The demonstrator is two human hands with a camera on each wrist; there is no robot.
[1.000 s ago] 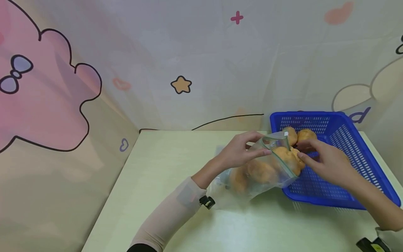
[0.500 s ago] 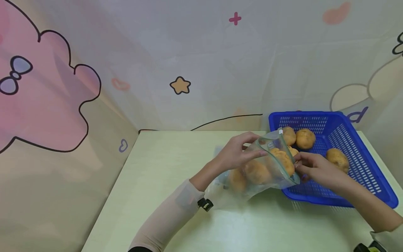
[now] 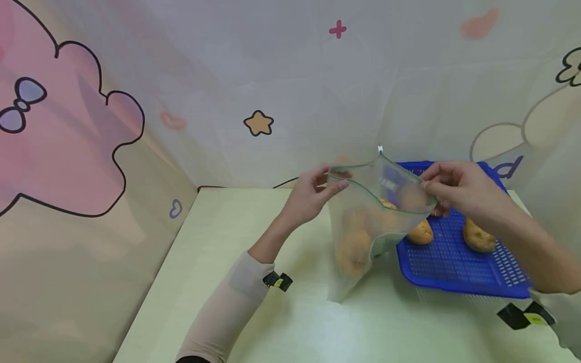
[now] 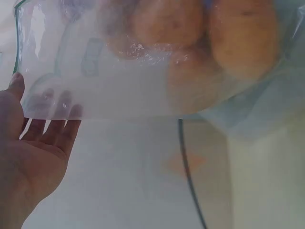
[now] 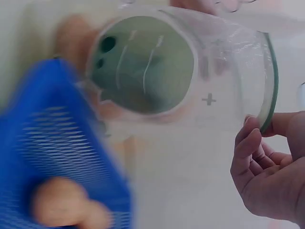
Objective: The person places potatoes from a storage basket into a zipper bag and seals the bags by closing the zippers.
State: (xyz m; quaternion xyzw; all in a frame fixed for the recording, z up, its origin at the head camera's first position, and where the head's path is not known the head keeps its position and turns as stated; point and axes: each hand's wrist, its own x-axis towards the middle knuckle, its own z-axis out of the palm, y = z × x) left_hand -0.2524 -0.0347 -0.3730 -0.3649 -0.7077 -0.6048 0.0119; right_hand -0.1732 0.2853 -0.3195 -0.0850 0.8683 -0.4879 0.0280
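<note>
A translucent zip bag (image 3: 338, 222) with a green zip edge hangs upright between both hands, its mouth spread apart. Several potatoes (image 3: 355, 247) lie inside it, blurred by the plastic; the left wrist view shows the bagged potatoes (image 4: 167, 21) close up. My left hand (image 3: 306, 199) grips the left side of the mouth, thumb outside. At the right corner, my right hand (image 3: 463, 189) pinches the rim between thumb and fingers. A dark green printed patch (image 5: 143, 67) marks the bag's face in the right wrist view.
A blue perforated basket (image 3: 454, 282) stands on the pale table (image 3: 218, 252), right of the bag and partly behind it. Loose potatoes in it include one at its left (image 3: 420, 233) and another potato (image 3: 479, 238) below my right forearm. A printed curtain (image 3: 290, 75) hangs behind.
My right hand has gone from a potato at the bag's mouth to the rim. Both hands have lifted the bag from lying tilted to upright, and its mouth now faces up.
</note>
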